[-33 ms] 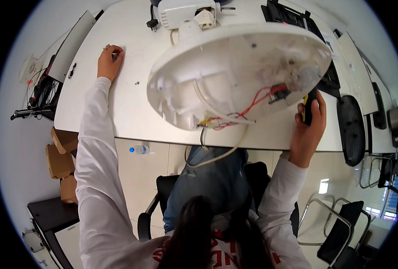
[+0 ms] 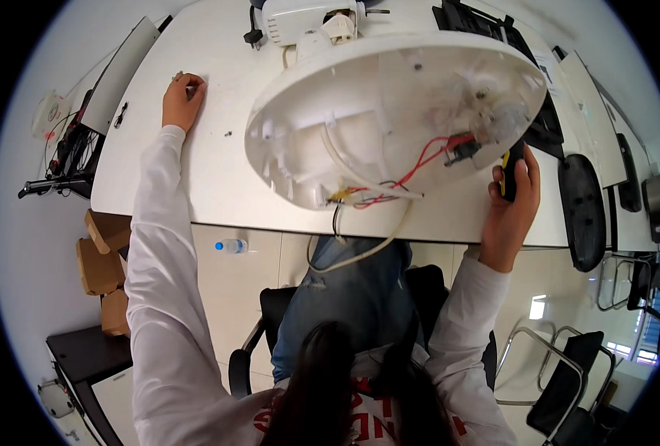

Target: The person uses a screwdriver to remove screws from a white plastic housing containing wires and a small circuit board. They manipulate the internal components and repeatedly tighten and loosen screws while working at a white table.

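A white oval plastic shell (image 2: 359, 56), tilted with its hollow underside toward me, stands over the desk. Inside it run red wires (image 2: 421, 162) and a whitish cable (image 2: 335, 162), beside a small dark switch-like part (image 2: 460, 151). My right hand (image 2: 514, 201) is wrapped round a black-and-yellow screwdriver handle (image 2: 509, 175) at the shell's right rim; its far end is hidden. On the desk at left, my left hand (image 2: 183, 102) rests with curled fingers; what they hold, if anything, cannot be made out. A tiny dark screw-like piece (image 2: 229, 134) lies between that hand and the shell.
Behind the shell is a white housing (image 2: 289, 26) with a black plug (image 2: 252, 37) hanging near it. Black frame-like parts (image 2: 486, 26) lie back right, and a long black oval piece (image 2: 582, 214) is at right. A power cord (image 2: 363, 260) loops over the desk's front edge.
The shell has shifted slightly up and left, and its lower rim sits a little higher. Both hands stay nearly where they were.
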Motion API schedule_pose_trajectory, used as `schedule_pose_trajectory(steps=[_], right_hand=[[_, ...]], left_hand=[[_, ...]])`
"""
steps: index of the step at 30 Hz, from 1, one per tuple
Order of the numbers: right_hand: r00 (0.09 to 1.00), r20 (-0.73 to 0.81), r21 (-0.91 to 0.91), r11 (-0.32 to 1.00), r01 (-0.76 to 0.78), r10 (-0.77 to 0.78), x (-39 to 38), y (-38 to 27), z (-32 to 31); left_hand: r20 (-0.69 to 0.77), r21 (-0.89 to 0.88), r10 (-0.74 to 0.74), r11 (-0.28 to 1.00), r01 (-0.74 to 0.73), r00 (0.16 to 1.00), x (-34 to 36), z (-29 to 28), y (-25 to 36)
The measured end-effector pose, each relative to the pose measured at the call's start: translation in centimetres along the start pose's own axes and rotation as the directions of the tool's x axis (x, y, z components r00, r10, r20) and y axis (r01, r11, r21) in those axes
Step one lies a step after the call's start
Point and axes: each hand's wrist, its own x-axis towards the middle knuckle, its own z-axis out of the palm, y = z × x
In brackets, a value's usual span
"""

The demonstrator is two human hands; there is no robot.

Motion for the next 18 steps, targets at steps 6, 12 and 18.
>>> schedule_pose_trajectory(steps=[6, 12, 18], right_hand=[[0.998, 0.067, -0.031, 1.0, 0.004, -0.002, -0.1, -0.1, 0.1], [0.994, 0.108, -0.054, 0.998, 0.017, -0.011, 0.1, 0.3, -0.2], [0.995, 0.098, -0.105, 0.994, 0.013, -0.003, 0.1, 0.3, -0.1]], left_hand=[[-0.07, 0.092, 0.013, 0.996, -0.006, 0.997, -0.4, -0.5, -0.1], [-0.094, 0.185, 0.069, 0.981, -0.05, 0.993, -0.1, 0.0, -1.0], [-0.114, 0.176, 0.089, 0.982, -0.068, 0.99, 0.1, 0.5, -1.2]])
